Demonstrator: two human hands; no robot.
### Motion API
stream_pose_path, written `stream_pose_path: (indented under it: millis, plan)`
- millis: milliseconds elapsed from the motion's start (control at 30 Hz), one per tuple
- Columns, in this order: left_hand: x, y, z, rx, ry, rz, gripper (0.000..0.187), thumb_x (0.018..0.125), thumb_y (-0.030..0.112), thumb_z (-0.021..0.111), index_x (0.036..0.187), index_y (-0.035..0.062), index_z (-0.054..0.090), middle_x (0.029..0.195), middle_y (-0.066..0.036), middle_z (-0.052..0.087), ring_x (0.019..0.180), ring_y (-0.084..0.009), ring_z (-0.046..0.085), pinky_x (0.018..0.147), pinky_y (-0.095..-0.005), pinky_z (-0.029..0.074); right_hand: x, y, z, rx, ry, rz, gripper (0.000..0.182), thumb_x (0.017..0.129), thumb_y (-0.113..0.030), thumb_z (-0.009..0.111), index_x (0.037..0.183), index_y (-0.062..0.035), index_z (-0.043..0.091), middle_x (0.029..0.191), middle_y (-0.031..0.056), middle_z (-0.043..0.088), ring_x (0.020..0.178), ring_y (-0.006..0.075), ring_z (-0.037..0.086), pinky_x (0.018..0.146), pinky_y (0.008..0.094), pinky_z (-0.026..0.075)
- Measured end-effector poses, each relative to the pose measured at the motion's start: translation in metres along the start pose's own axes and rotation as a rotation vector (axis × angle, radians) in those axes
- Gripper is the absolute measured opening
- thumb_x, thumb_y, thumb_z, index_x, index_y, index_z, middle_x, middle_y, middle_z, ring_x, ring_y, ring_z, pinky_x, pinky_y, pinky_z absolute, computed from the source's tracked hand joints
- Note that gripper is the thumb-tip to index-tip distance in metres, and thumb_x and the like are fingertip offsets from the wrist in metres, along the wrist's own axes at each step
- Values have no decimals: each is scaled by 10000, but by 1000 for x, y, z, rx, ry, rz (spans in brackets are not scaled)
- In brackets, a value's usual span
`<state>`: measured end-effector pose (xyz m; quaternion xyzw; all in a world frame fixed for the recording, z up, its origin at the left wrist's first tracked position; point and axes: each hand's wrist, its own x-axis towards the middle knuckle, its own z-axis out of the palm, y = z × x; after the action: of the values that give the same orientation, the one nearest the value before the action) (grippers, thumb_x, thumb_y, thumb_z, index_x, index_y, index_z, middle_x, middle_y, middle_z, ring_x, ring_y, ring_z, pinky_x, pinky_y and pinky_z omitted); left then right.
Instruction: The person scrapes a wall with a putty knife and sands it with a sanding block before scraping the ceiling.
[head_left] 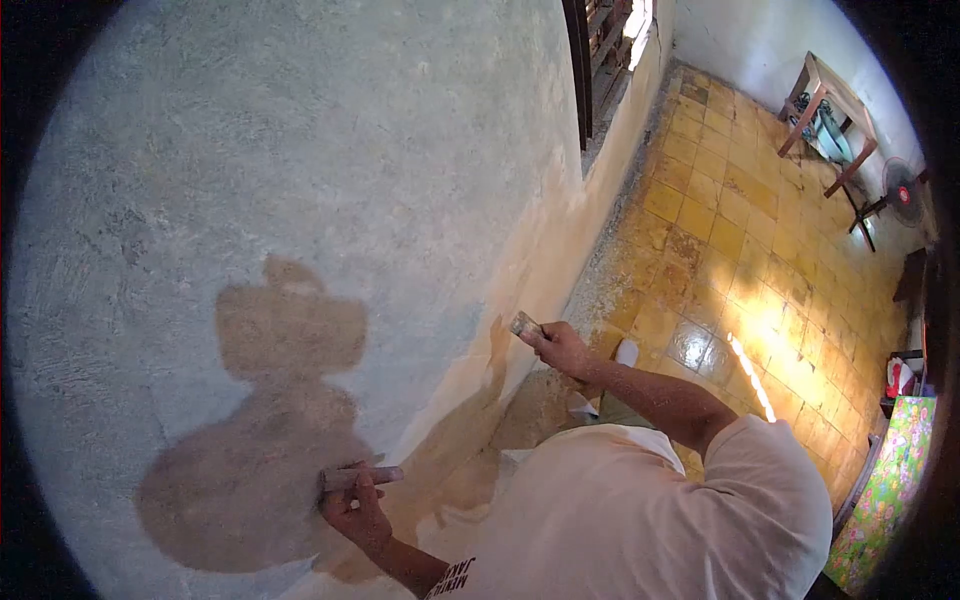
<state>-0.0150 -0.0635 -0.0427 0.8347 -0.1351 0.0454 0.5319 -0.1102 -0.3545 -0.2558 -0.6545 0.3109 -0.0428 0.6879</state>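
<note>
My left hand (361,522), low in the view, is closed with the thumb over a short grey-brown bar (385,474). The bar lies close over the plastered wall (180,180), where my shadow falls. Farther right, my right hand (562,350) grips a small flat tool (522,325) with a pale, worn end and a darker part near the fingers. That end points at the wall's lower, tan-lit band. Whether the tool is a scraper or a brush I cannot tell.
A barred window (608,60) opens in the wall at the top. Yellow tiles (725,180) cover the floor. At the right stand a wooden table (835,85), a fan (902,190) and a surface with a flowered green cover (890,480). Sunlight strikes the tiles.
</note>
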Motion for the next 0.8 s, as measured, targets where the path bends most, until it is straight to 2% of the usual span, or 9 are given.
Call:
stream_pose_path:
  millis: [100,167,267,333,533,600,633,767,800]
  plan:
    - [0,-6,-1,31,-36,64,117,794,89,625,859,-8,632,789,-72,638,551,-118,571,429,-227,441,29,-31,9,-20,58,-122,485,871,-465,544,622,-54,482,532,-16,429,490,69,411,435,261,346]
    - [4,-10,-4,40,-85,128,129,829,88,598,915,-6,622,819,-71,648,542,-127,587,432,-217,433,22,-39,6,16,49,-88,486,870,-463,546,623,-50,484,533,-14,432,491,69,412,436,263,347]
    - [1,-11,-6,126,-28,93,141,825,90,595,910,-21,619,797,-78,640,537,-124,574,431,-214,433,18,-27,2,31,21,-41,488,870,-457,547,628,-37,491,536,-9,442,494,75,419,444,269,358]
    - [2,-8,-5,54,-41,61,81,752,63,631,796,-4,640,764,-74,621,560,-111,555,431,-237,450,12,-8,-1,29,19,-38,488,871,-452,546,633,-29,496,539,-6,449,497,79,425,451,273,367]
    - [0,2,-1,99,-21,29,103,751,51,629,829,-12,653,748,-66,631,544,-103,551,431,-243,447,20,-18,6,-206,13,-33,482,878,-440,538,646,-19,519,544,5,469,518,95,452,480,285,397]
    - [-1,-3,-1,66,6,21,109,746,62,636,821,-15,654,728,-65,629,533,-104,548,436,-243,446,37,-34,14,-31,40,-264,486,880,-442,535,640,-20,517,537,9,465,517,95,448,475,285,393]
    - [0,-4,1,26,35,18,117,740,72,642,813,-18,655,709,-64,628,523,-104,545,442,-244,445,27,-44,7,-65,15,-158,491,881,-445,533,638,-19,516,535,8,463,518,88,444,473,283,391]
    - [0,0,0,23,14,42,134,742,99,650,798,-23,654,674,-61,626,510,-106,539,454,-237,440,12,-23,-6,-54,33,-92,496,883,-448,526,634,-20,513,534,7,461,518,82,441,466,282,390]
    - [2,-5,-4,66,-27,96,109,764,84,637,812,-13,643,730,-62,621,524,-107,544,432,-228,438,-1,-17,-7,-51,34,-49,492,885,-443,525,635,-20,514,535,8,463,512,82,442,462,280,388]
